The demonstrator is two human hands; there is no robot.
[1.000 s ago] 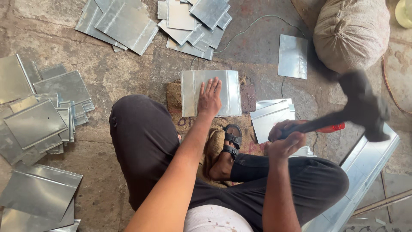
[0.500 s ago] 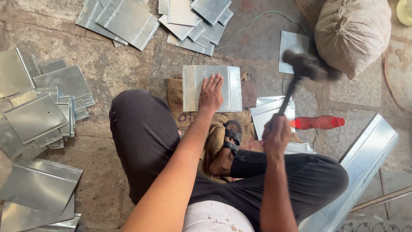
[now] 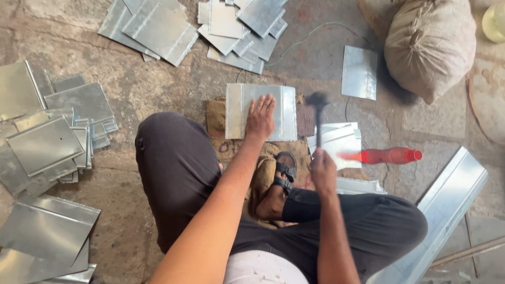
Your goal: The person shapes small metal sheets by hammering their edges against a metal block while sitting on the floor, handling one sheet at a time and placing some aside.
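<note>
Soft, even daylight is falling over the stone floor (image 3: 158, 94); shadows are lying faint and short, the darkest one sitting just left of the sack (image 3: 428, 47) near the top right corner. The metal sheets (image 3: 47, 144) along the floor's left edge are giving off a dull sheen rather than hard glare. Motion blur is smearing the hammer (image 3: 317, 108) and the right hand (image 3: 322, 171); the red bottle (image 3: 386, 155) is looking streaked at its left end. The left hand (image 3: 260, 118) is staying sharp; the frame's edges are bowing slightly.
</note>
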